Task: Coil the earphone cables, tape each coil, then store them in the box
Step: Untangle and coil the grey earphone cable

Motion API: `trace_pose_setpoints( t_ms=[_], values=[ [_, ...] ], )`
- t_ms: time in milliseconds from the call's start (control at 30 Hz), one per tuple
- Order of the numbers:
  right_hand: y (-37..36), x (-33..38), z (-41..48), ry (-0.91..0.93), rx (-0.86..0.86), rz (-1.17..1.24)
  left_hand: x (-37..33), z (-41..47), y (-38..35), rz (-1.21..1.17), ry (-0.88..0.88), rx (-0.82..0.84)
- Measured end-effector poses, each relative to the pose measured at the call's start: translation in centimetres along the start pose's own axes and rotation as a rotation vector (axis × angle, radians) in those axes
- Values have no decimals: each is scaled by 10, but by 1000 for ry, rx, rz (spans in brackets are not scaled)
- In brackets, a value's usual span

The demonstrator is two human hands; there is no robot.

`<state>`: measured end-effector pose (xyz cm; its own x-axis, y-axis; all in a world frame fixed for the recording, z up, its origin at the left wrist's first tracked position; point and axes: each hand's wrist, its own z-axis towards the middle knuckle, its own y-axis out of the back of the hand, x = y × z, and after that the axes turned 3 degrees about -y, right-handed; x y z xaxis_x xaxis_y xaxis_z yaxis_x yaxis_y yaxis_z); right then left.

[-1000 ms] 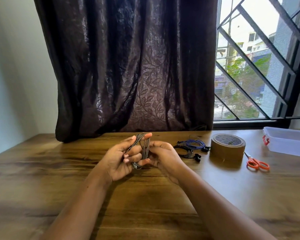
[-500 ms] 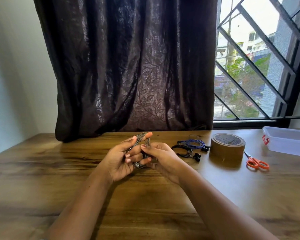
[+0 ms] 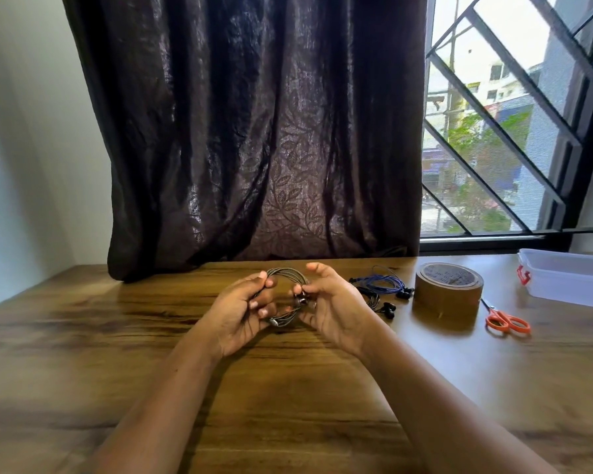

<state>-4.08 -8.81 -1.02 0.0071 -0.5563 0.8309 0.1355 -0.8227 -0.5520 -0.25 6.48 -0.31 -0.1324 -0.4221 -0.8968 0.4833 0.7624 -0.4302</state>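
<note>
In the middle of the frame, the left hand (image 3: 243,313) has its fingers curled around the left side of the coiled grey earphone cable (image 3: 288,273), held above the wooden counter (image 3: 117,336). The right hand (image 3: 332,306) pinches the right side of the coil at the earbuds, with its upper fingers half open. To the right lie the blue earphones (image 3: 380,283) and the black earphones (image 3: 387,307), then the roll of brown tape (image 3: 447,292), the orange scissors (image 3: 507,321) and the clear plastic box (image 3: 569,282).
</note>
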Motion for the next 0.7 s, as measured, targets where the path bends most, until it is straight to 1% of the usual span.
trace_pose_setpoints(
  t_ms=[67, 133, 267, 400, 500, 533, 700],
  values=[
    [0, 0, -1, 6, 40, 14, 2, 1, -2, 59, -13, -9],
    [-1, -1, -1, 25, 52, -41, 3, 1, -5, 131, -38, -30],
    [-4, -3, -1, 97, -10, -227, 6, -1, -8, 223, -63, -54],
    [1, -3, -1, 184, -103, -508, 7, 1, -4, 240, -10, -92],
    [8, -7, 0, 322, -154, -926, 9, 1, -6, 244, 7, -120],
    [9, -8, 0, 357, -155, -1020, 10, 1, -8, 255, 11, -131],
    [10, -11, 1, 456, -199, -1237, 11, 3, -8, 294, 39, -212]
  ],
)
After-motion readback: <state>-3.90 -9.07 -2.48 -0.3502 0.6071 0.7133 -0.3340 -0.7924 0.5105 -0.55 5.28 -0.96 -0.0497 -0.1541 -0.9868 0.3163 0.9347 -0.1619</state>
